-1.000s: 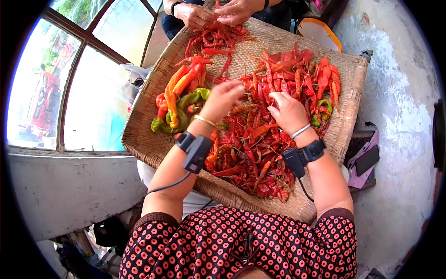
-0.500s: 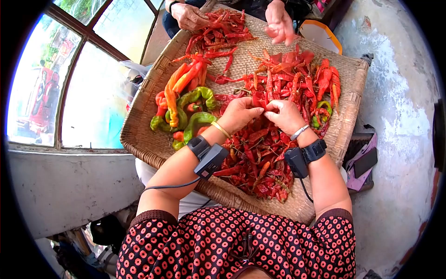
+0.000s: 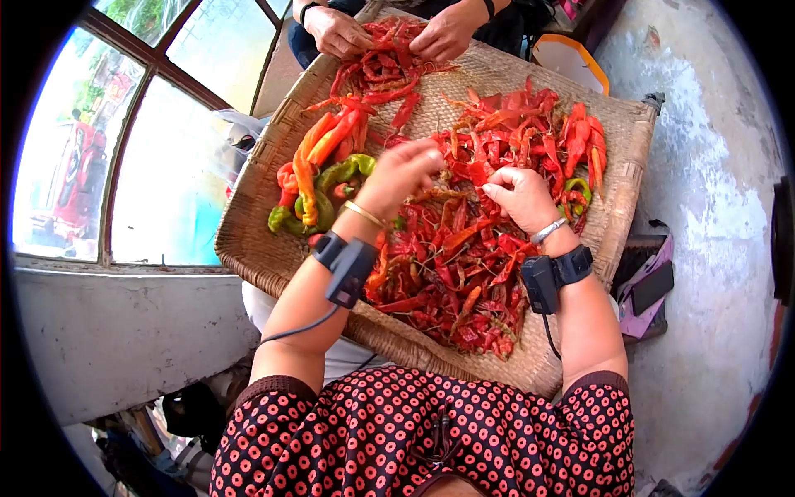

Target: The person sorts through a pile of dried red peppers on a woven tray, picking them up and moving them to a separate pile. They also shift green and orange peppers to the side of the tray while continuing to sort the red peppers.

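My left hand is lifted over the middle of the woven tray, smeared by motion, its fingers bent. Just right of it, my right hand pinches a red chili pepper between thumb and forefinger. Below both hands spreads a heap of wrinkled dried red chilies, some with stems. Beyond my right hand lies a second pile of flatter, brighter red chilies. Left of my left hand are a twisted green pepper and an orange pepper, partly hidden by my forearm.
At the tray's far end, another person's two hands work in a small pile of red chilies. A white container with an orange rim stands behind the tray. Windows line the left; a worn wall is right.
My hands have parted: the left moved left and up off the chilies, the right slightly right. The other person's right-side hand came down from palm-up onto their pile.
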### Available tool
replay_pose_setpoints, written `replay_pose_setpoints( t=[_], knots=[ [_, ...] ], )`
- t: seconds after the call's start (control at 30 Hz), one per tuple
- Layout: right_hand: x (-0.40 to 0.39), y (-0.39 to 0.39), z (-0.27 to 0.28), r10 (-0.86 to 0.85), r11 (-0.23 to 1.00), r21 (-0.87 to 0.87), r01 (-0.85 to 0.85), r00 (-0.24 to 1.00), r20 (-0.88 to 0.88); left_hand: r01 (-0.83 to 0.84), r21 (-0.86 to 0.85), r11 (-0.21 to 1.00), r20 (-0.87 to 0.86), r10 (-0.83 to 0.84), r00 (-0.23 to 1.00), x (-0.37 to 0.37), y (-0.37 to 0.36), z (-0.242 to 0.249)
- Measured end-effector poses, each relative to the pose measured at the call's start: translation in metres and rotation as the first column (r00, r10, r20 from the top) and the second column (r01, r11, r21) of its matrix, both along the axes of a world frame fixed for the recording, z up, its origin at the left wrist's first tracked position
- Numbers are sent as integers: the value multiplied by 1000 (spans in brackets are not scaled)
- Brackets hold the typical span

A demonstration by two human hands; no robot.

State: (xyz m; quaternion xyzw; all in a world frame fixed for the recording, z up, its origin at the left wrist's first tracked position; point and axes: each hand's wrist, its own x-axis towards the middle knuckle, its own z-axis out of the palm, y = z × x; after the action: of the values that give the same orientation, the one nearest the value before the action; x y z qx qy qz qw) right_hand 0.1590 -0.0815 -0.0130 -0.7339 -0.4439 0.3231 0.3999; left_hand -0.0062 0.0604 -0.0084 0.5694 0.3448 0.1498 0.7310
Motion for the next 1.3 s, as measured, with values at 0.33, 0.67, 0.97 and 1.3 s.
replay_pose_setpoints(
  t=[0.33,0.67,0.97,1.3],
  knots=[
    [0,-5,8,16,999,40,-14,999,-45,101,72,992,-46,-98,994,2,-7,-7],
    [-1,-10,26,122,986,129,-108,987,-105,168,49,984,-98,-163,982,4,-8,2],
    [-15,-7,21,459,868,166,-469,883,96,81,-331,940,44,-70,997,4,-25,-21],
    [-10,-7,15,184,966,218,-141,965,-189,-280,-344,896,305,389,870,-1,17,-11]
  ],
)
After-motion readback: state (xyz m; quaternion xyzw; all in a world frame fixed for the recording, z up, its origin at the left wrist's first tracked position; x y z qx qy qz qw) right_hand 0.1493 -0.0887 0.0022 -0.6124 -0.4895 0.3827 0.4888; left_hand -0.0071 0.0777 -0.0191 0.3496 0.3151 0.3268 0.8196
